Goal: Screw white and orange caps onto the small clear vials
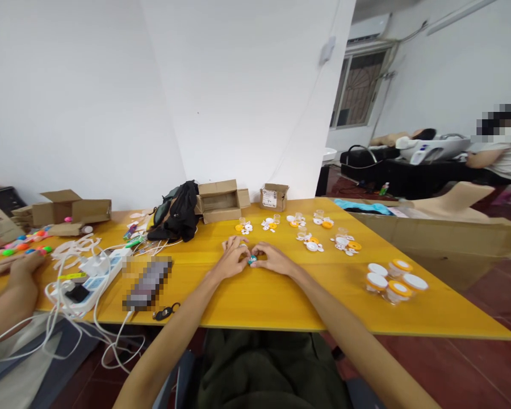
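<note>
The step in hand looks like close fingertip work on a small teal ball, held between the two hands just above or on the table (which of the two, I cannot tell). The left hand meets the ball from its left, thumb and forefinger pinching it, the other fingers bent and slightly spread. The right hand pinches it from the other side, its remaining fingers curled close together. What exactly the fingertips do to the ball is too small to make out.

Beyond the ball, and to its right, lie small heaps of white and orange parts; well to its right and nearer the person stand lidded jars. To its left, well apart, lies a phone.

As I judge it, the next move calls for a light, steady pinch from both sides, since something so small and round could slip and roll away
</note>
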The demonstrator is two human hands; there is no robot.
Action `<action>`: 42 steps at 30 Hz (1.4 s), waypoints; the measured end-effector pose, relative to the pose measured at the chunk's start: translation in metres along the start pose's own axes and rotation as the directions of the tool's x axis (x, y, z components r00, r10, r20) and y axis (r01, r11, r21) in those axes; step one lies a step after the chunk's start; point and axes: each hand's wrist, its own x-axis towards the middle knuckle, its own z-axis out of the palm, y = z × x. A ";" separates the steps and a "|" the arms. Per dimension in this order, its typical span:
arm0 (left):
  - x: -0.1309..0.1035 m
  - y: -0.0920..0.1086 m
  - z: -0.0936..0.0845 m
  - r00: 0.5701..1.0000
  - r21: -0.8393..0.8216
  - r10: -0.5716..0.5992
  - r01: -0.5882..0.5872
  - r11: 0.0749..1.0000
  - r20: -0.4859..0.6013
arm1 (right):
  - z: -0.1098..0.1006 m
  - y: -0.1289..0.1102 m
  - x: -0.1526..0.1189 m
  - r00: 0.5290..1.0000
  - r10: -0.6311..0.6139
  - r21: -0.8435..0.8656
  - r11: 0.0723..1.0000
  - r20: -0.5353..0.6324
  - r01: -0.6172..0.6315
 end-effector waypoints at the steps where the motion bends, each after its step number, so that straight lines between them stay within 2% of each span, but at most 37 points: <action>1: 0.000 0.000 0.000 1.000 0.000 -0.003 0.003 1.000 -0.001 | 0.000 0.000 0.000 1.000 -0.005 0.000 1.000 0.000 0.005; 15: 0.004 0.003 -0.002 0.999 -0.026 -0.041 0.040 0.999 -0.013 | 0.001 0.003 0.001 1.000 0.008 0.005 1.000 0.011 -0.008; 27: 0.002 0.004 -0.007 0.999 0.018 0.044 -0.044 0.999 0.000 | 0.001 0.002 0.001 1.000 -0.003 0.011 1.000 0.007 0.003; 42: 0.002 0.004 -0.007 1.000 0.007 -0.005 0.005 1.000 0.004 | 0.000 0.003 0.001 1.000 -0.003 0.017 1.000 0.009 0.002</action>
